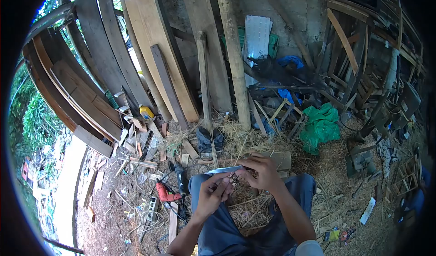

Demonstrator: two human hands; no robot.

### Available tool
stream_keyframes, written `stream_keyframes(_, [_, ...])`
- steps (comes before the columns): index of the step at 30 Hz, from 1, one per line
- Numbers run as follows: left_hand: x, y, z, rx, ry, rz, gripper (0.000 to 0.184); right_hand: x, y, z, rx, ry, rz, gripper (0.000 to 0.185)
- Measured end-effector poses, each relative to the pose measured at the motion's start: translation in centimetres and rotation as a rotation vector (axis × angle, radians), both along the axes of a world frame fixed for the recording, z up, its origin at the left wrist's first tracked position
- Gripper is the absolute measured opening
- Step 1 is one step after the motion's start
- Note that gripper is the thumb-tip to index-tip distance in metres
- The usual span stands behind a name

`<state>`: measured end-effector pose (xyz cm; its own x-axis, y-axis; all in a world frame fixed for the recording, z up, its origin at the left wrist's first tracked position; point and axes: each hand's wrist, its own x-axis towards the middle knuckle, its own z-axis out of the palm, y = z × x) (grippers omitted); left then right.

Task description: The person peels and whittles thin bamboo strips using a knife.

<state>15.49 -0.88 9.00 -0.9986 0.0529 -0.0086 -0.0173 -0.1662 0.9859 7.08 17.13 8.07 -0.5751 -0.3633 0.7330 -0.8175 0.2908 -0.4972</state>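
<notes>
My right hand (259,172) is closed around the near end of a knife (223,169), whose shiny blade points to the left above my lap. My left hand (214,193) is closed just below the blade, fingers pinched together near my right hand's fingertips. Something thin and brownish shows between the two hands, too small and shaded to name. Both hands are over my knees in dark blue trousers (227,231).
Left of my knee lie a red power drill (166,193), a dark angle grinder (180,176) and a power strip (151,209) with cords. Boards (147,38) lean on the wall ahead. A green plastic sheet (320,129) lies right, among wood scraps and shavings.
</notes>
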Motion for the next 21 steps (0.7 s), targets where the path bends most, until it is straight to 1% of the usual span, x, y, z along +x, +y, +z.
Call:
stream_keyframes(2, [0.1, -0.2, 0.1, -0.01, -0.006, -0.008, 0.021, -0.4, 0.4, -0.3, 0.008, -0.025, -0.009, 0.025])
stream_keyframes(4, [0.6, -0.4, 0.4, -0.039, -0.039, -0.017, 0.022, -1.4, 1.2, -0.6, -0.148, -0.092, -0.122, 0.023])
stream_keyframes(7, [0.7, -0.4, -0.3, -0.019, -0.037, -0.03, 0.023, -1.5, 2.3, -0.2, -0.089, -0.153, -0.16, 0.024])
stream_keyframes(8, [0.6, -0.4, -0.3, -0.017, -0.035, -0.029, 0.023, -1.3, 1.9, -0.3, -0.086, -0.151, -0.159, 0.024])
stream_keyframes(10, [0.2, -0.3, -0.3, -0.035, -0.04, -0.021, 0.024, -0.8, 0.6, -0.8, -0.075, -0.046, 0.005, 0.024])
stream_keyframes(14, [0.5, -0.7, -0.2, -0.027, 0.0, -0.049, 0.024, -0.8, 0.5, -0.6, -0.08, -0.012, 0.016, 0.027])
stream_keyframes(16, [0.9, -1.0, 0.0, -0.043, -0.051, -0.08, 0.024, -1.7, 1.8, -0.8, -0.12, -0.138, -0.121, 0.025])
stream_keyframes(17, [0.9, -0.9, -0.1, -0.041, -0.05, -0.081, 0.024, -1.6, 1.8, -0.9, -0.119, -0.137, -0.121, 0.025])
stream_keyframes(19, [0.7, -0.8, -0.3, -0.044, -0.032, -0.061, 0.024, -1.1, 1.5, -0.4, -0.083, -0.119, -0.032, 0.021])
stream_keyframes(21, [0.3, -0.8, -0.6, -0.04, -0.025, -0.06, 0.024, -0.7, 0.2, -0.8, -0.085, -0.07, 0.008, 0.021])
